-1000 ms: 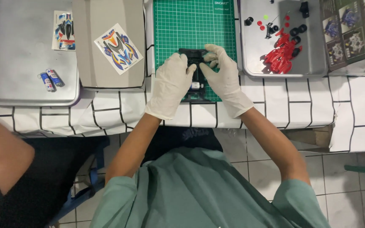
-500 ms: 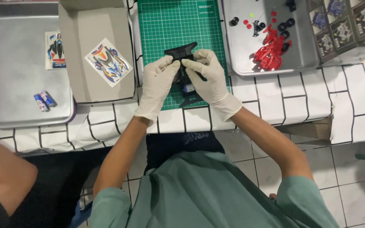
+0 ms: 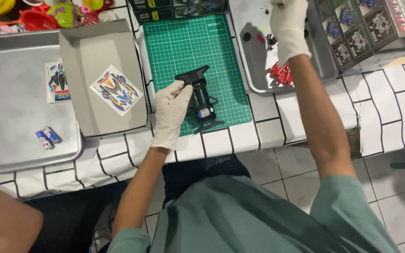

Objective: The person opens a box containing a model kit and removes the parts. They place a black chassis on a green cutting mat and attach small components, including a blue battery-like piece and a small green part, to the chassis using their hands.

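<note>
Holding: the left hand (image 3: pixel 172 110), in a white glove, rests on the black plastic toy car chassis (image 3: pixel 201 99) and closes on its left side, so it keeps the chassis steady on the green cutting mat with a grid (image 3: pixel 183 42).
Right hand: the right hand (image 3: pixel 288 26), also in a white glove, is now over the right metal tray (image 3: pixel 251 65), well apart from the chassis; I cannot tell if its fingers are closed on something, because the back of the hand hides them.
Change: half a second ago both hands were together on the chassis; now only the left one is on it and the right one has gone up to the tray.
Meaning: in my judgement the work on the chassis pauses for a moment and a small part is being looked for among the pieces.
Tray pieces: red plastic parts (image 3: pixel 281 74) lie near the right wrist, and small black and coloured bits are around the hand.
Chassis place: it lies tilted on the lower right part of the mat, near the edge of the white tiled table (image 3: pixel 305 117).
Left side: a grey cardboard box lid (image 3: pixel 101 110) carries a colourful sticker sheet (image 3: pixel 116 90); the left metal tray (image 3: pixel 15 117) holds two small batteries (image 3: pixel 47 137) and another sticker sheet (image 3: pixel 58 82).
</note>
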